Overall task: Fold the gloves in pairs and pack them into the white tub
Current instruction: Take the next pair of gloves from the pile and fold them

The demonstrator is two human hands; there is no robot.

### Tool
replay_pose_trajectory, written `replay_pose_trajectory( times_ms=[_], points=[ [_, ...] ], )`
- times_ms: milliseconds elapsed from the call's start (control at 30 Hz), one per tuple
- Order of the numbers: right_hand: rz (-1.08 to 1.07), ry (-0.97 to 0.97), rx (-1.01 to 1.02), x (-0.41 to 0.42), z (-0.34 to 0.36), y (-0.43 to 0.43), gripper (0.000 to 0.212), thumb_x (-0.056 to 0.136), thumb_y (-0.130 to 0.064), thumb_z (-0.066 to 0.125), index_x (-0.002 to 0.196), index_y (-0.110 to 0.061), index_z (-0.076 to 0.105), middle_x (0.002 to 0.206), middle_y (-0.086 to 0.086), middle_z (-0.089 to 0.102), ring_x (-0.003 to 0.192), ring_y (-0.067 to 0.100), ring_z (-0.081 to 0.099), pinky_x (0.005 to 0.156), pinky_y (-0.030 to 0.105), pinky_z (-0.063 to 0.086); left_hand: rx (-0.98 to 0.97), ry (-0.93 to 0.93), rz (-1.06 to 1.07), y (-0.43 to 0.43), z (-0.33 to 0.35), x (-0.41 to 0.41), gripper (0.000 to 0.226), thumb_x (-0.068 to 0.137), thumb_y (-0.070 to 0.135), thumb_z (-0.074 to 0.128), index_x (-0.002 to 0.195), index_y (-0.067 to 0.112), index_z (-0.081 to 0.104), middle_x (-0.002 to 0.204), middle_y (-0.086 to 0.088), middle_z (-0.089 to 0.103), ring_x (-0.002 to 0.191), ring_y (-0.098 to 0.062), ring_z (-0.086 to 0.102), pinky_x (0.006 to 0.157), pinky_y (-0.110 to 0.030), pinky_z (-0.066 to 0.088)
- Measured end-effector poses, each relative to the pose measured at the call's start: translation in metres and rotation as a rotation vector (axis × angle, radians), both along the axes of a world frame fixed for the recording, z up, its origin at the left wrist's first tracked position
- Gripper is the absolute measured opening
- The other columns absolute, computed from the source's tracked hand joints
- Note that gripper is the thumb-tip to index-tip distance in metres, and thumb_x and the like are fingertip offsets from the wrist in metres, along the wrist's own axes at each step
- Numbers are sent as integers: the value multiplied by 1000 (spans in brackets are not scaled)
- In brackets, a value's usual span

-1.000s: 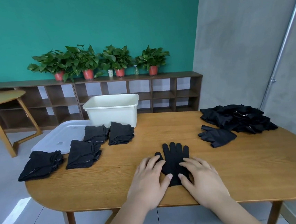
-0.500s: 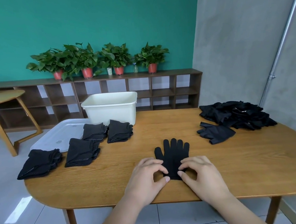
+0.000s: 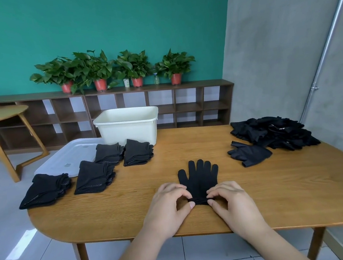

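Close to the near edge of the table (image 3: 277,193), the left hand (image 3: 169,205) and the right hand (image 3: 234,203) each pinch a corner of the cuff of the flat glove (image 3: 199,177), thumb against curled fingers, with the knit bunched into a small ridge between them. The glove lies palm-down a little right of the middle, its fingers spread and pointing toward the far edge. From here I cannot tell whether one glove or a matched pair lies there.

To fold it well, I'd say both corners should rise together and travel straight over to the fingertips. That way the layers stay square and the thumb does not stick out. A flat press along the crease would then set it.

The cloth looks soft, thin and limp, so it will likely sag if held by one corner only.

Further along the left edge sit four folded stacks (image 3: 93,177). Near the right edge lies a loose glove (image 3: 250,153), with the unfolded heap (image 3: 271,135) behind it. The clear lid (image 3: 64,159) overhangs the far left corner. The white tub (image 3: 128,129) stands on the far edge, with nothing showing above its rim.
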State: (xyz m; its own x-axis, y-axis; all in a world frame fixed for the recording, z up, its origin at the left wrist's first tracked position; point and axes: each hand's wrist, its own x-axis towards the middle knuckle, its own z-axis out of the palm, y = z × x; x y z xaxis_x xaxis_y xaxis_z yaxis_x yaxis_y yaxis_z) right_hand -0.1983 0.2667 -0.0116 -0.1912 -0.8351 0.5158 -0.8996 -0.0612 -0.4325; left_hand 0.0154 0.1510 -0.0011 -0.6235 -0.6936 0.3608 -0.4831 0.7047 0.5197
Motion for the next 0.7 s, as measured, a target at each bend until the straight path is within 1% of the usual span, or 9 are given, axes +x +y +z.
replay_pose_trajectory(
  times_ms=[100,167,267,333,433,467,500,600,700],
  points=[
    [-12,-44,-19,1,1,2,15,94,-36,75,108,-39,73,110,-27,63,117,-3,57,95,25,53,-7,-30,-7,5,4,1,47,89,65,68,133,49,59,138,34,48,136,9,32,113,-25,34],
    [-4,-76,-36,2,3,5,15,95,-37,74,109,-41,72,110,-27,61,116,-2,58,94,22,52,-24,-36,-9,6,5,1,54,90,63,68,140,50,54,140,35,46,136,9,31,113,-24,34],
    [25,-95,-34,4,7,7,15,95,-38,73,109,-42,72,110,-27,62,118,0,58,94,21,51,-53,-32,9,5,4,1,41,95,53,67,135,48,61,135,33,50,134,7,34,113,-25,35],
    [36,-83,-19,3,8,7,16,93,-45,74,108,-43,70,111,-28,63,121,0,56,96,23,51,-84,-30,21,5,3,1,29,98,46,66,128,44,69,132,31,54,131,5,37,112,-25,35],
    [52,-45,51,2,9,3,40,84,-66,74,117,-46,65,119,-34,60,129,-2,45,100,17,42,-94,-4,24,3,1,0,23,101,44,64,122,42,72,127,30,58,125,5,40,109,-27,39],
    [47,-26,72,2,9,2,45,81,-68,75,120,-47,64,121,-36,58,130,-3,43,101,16,41,-84,4,22,3,1,0,22,101,45,64,121,41,72,125,30,58,123,5,41,107,-29,40],
    [33,-12,80,2,8,0,44,82,-65,76,121,-47,65,121,-38,57,129,-3,43,101,17,41,-75,14,16,3,1,0,21,101,47,63,119,42,71,122,30,59,120,5,43,106,-30,41],
    [-38,-28,51,0,6,-3,20,90,-45,78,110,-43,72,110,-35,62,116,-3,49,94,24,50,-49,54,24,5,3,1,22,99,53,63,119,44,68,115,31,59,112,5,47,100,-30,44],
    [-75,-187,61,1,8,1,12,94,-46,73,104,-39,74,102,-25,66,103,-4,57,87,24,52,19,88,56,7,7,2,35,96,57,65,129,48,61,116,32,57,109,7,50,96,-24,45]
  ],
)
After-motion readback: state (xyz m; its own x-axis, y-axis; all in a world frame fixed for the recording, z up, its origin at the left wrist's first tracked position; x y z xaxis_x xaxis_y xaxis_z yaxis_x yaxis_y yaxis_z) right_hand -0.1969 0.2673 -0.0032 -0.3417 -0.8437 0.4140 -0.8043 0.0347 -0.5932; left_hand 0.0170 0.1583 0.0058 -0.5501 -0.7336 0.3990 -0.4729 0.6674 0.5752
